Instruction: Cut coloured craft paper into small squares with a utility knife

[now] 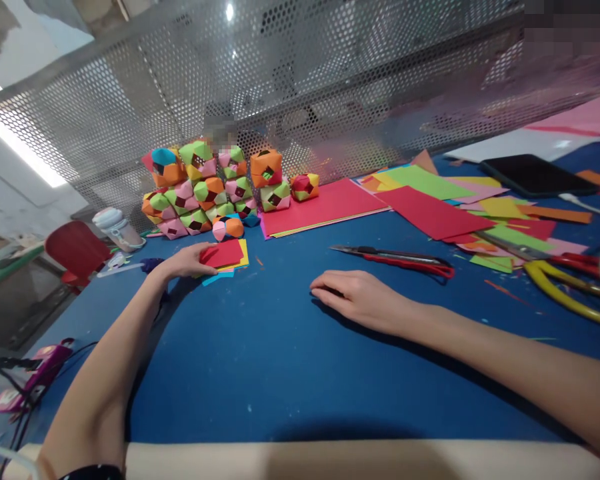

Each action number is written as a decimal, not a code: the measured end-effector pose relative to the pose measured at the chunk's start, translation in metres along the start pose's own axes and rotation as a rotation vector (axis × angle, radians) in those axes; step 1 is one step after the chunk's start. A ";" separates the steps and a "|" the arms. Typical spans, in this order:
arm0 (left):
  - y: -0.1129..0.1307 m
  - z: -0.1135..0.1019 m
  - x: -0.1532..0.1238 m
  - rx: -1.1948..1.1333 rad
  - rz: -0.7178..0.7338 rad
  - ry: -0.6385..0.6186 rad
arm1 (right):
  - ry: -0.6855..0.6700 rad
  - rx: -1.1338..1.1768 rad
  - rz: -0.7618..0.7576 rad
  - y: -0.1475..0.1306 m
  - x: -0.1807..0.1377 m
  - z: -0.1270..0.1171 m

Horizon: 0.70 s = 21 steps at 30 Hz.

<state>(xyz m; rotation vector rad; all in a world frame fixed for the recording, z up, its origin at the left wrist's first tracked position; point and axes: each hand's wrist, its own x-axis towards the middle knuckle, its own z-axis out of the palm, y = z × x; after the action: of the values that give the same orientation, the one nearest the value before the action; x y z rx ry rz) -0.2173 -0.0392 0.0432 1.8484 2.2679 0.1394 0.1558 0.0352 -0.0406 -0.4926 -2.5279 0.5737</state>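
My left hand (187, 261) reaches out to a small stack of coloured paper squares (226, 257), red on top, with its fingers pinching the stack's left edge. My right hand (361, 298) lies palm down on the blue table (260, 347), fingers loosely curled, nothing visible in it. Just beyond the right hand lies a red-handled cutter (395, 257). Behind the stack is a pile of folded paper cubes (205, 190) in orange, green and pink.
Large red, green and pink paper sheets (420, 200) spread across the back right. A black phone (537, 175) and yellow-handled scissors (565, 287) lie at the right. A perforated metal screen (300, 87) closes the far side. A bottle (117, 228) stands at the left.
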 end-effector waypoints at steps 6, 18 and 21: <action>-0.005 -0.009 -0.001 -0.083 -0.028 0.092 | -0.027 -0.014 0.010 -0.001 0.000 -0.001; -0.020 0.031 0.026 -0.285 -0.251 0.363 | -0.210 -0.121 -0.066 -0.041 0.086 0.022; -0.015 0.028 0.024 -0.345 -0.223 0.364 | -0.172 -0.135 -0.017 -0.037 0.126 0.039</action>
<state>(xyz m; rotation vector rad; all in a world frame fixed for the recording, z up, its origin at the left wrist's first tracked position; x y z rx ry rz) -0.2297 -0.0209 0.0109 1.4780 2.4623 0.8334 0.0241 0.0481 -0.0049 -0.4872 -2.7455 0.4589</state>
